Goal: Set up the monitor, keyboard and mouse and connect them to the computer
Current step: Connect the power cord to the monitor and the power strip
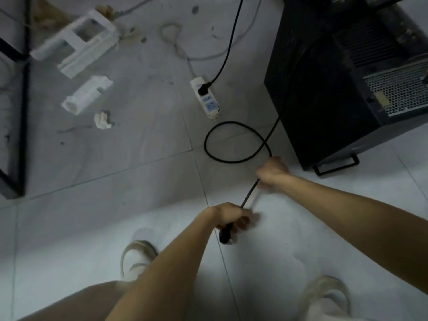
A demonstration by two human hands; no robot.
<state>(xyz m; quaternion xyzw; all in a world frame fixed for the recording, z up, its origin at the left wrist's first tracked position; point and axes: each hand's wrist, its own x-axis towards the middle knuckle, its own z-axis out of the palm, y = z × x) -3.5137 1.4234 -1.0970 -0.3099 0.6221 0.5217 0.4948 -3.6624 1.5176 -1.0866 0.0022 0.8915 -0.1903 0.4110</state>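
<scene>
Pale floor tiles (pixel 115 181), scuffed and littered, carry everything in sight: no worktop, monitor, keyboard or mouse shows, only the black computer tower (pixel 324 89) standing at the right with its vented back turned up toward the person. A white power strip (pixel 207 98) lies just left of the tower, with one black lead (pixel 228 49) already plugged into its top socket and two sockets free below. The person's left hand (pixel 228 216) has its fingers (pixel 242 222) curled round the plug end (pixel 225 237) of a second black cable (pixel 208 144). The right hand (pixel 273 170) is fisted round the same cable a little further along. Beyond that fist the cable makes a full loop on the tiles and runs up beside the tower. Where it ends I cannot tell. I would say the loop is the chief worry: pull the plug toward the strip and it may draw tight into a kink, or tug at whatever it joins on the tower. The strip is loose and could skid under a one-handed push. Broken white plastic pieces (pixel 76 40) and the slack cable lie near the shoes (pixel 136 258), so a snagged foot seems possible.
</scene>
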